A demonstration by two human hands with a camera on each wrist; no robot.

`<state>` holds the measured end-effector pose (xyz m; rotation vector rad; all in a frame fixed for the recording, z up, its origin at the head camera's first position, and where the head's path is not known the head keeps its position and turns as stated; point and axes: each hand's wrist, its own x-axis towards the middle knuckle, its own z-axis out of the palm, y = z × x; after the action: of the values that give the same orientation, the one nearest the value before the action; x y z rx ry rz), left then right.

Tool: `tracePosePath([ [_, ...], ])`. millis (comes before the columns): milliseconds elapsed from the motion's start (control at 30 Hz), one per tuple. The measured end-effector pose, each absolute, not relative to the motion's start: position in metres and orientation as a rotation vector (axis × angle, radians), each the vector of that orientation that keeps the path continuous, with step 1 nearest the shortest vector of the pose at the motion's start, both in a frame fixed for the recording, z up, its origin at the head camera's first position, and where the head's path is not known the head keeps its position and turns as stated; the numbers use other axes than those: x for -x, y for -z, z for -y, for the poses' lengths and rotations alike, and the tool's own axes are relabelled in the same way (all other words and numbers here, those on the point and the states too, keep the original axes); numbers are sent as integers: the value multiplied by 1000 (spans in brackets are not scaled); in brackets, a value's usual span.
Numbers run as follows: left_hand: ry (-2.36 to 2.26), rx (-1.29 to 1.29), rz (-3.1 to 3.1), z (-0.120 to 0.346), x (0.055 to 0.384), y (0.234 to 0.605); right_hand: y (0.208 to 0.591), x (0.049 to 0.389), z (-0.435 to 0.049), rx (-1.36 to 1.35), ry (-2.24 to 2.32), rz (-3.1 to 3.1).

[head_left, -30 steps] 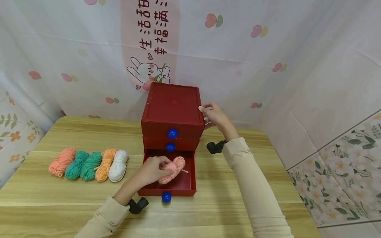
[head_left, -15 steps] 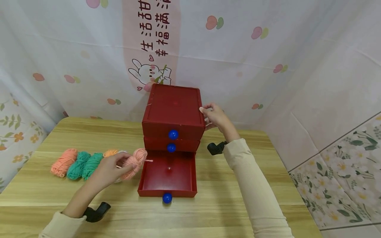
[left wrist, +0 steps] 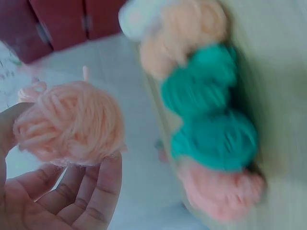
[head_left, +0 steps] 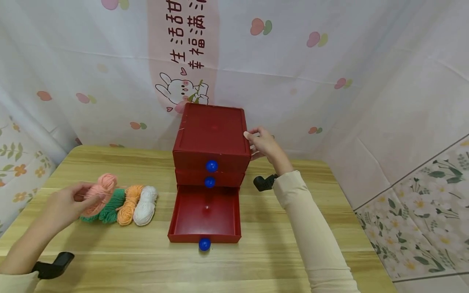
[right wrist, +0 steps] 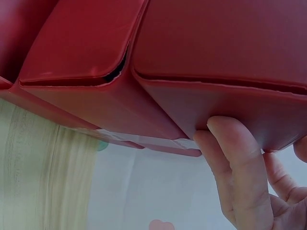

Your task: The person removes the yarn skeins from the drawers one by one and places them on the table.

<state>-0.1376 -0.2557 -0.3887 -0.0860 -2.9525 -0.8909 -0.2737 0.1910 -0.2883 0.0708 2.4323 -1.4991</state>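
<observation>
My left hand [head_left: 60, 209] grips a light pink skein of yarn [head_left: 98, 197] between thumb and fingers, above the left end of a row of skeins. In the left wrist view a coral skein [left wrist: 220, 189] lies at the row's end, beside two teal skeins [left wrist: 216, 139]; the head view hides the coral one behind the held skein. My right hand [head_left: 264, 144] rests against the right side of a red drawer cabinet [head_left: 214, 128], thumb at the top edge and fingertips on the side wall. Its bottom drawer [head_left: 205, 217] is pulled out, with nothing in it.
An orange skein [head_left: 129, 205] and a white skein [head_left: 145, 205] continue the row towards the cabinet. Blue ball knobs [head_left: 211, 165] mark the drawers; the upper two are closed. A printed curtain [head_left: 286, 81] hangs behind the wooden table [head_left: 293, 252].
My left hand has lifted the light pink skein out of the bottom drawer and carried it left, over the row of skeins. My right hand has stayed at the cabinet's side.
</observation>
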Motion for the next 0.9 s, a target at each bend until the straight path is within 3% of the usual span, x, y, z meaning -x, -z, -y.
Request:
tracePosePath([
  [600,704,-230,3022,349,153,415,290,271,-191,-66,1512,-2426],
  [900,685,-163,3015,362,158,435,290,273,-192,-70,1516,-2424],
])
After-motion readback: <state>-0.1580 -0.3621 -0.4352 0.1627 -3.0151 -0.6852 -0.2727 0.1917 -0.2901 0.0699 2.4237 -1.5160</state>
